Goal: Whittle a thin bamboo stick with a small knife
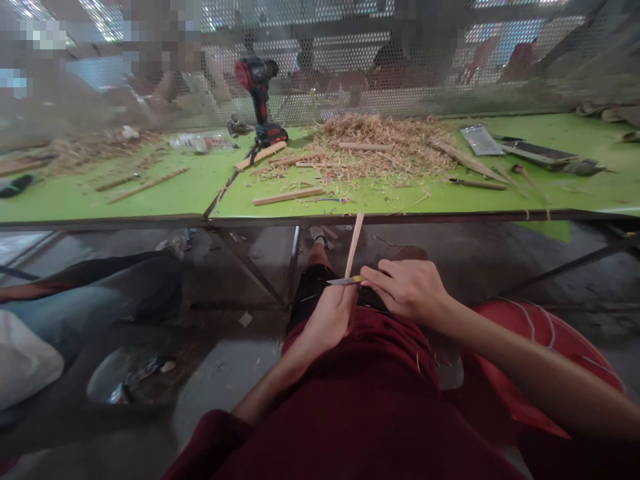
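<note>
My left hand (330,313) is closed around the lower part of a thin wooden stick (355,241), which points up and away toward the table edge. In my right hand (407,285) is a knife (345,281) with a grey blade and a yellowish handle. The blade points left and lies across the stick, just above my left fingers; whether it cuts into the wood I cannot tell. Both hands are over my lap, in front of the table. My palms and the lower end of the stick are hidden.
Wood shavings (380,143) are heaped on the green table (230,200). A cordless drill (260,100) stands upright beside them. Wooden strips (289,196), a brush-like tool (477,184) and a grey packet (481,140) lie around. Another person's legs (110,300) are at left; a red bag-like object (530,353) is at right.
</note>
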A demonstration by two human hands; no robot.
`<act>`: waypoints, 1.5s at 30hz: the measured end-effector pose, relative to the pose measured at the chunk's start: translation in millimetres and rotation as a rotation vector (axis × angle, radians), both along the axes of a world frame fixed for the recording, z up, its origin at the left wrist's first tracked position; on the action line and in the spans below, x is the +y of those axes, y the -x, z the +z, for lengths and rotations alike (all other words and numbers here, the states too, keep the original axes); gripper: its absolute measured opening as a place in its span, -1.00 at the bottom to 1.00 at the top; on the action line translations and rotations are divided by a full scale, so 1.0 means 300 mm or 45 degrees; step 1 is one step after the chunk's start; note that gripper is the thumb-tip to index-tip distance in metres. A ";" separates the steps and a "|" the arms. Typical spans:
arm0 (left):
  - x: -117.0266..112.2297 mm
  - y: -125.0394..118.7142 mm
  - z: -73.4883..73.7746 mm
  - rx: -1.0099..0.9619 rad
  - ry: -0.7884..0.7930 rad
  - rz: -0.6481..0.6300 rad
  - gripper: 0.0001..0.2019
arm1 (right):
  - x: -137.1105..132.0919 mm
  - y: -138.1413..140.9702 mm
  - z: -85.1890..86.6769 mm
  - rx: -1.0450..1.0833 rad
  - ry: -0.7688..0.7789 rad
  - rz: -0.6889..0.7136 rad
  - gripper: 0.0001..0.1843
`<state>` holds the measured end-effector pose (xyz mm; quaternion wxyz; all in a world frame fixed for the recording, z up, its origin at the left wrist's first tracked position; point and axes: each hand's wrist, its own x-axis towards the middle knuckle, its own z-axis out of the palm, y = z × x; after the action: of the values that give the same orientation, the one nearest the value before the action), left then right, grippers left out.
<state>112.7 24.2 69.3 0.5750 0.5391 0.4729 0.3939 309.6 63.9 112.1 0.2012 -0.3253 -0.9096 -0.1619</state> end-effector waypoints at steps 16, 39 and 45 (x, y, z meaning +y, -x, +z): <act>-0.033 0.000 0.013 0.298 -0.025 -0.085 -0.54 | 0.170 -0.147 0.040 0.073 0.009 -0.564 -0.40; 0.001 0.008 0.075 0.300 -0.253 0.037 -0.58 | 0.002 -0.016 0.012 0.029 -0.059 -0.002 -0.57; -0.014 0.032 0.102 0.368 -0.244 0.058 -0.60 | 0.042 -0.026 0.030 0.054 -0.111 0.008 -0.61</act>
<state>103.1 20.0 100.1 0.4380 0.6316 0.5228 0.3686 317.3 76.4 121.1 0.2348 -0.3167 -0.8983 -0.1938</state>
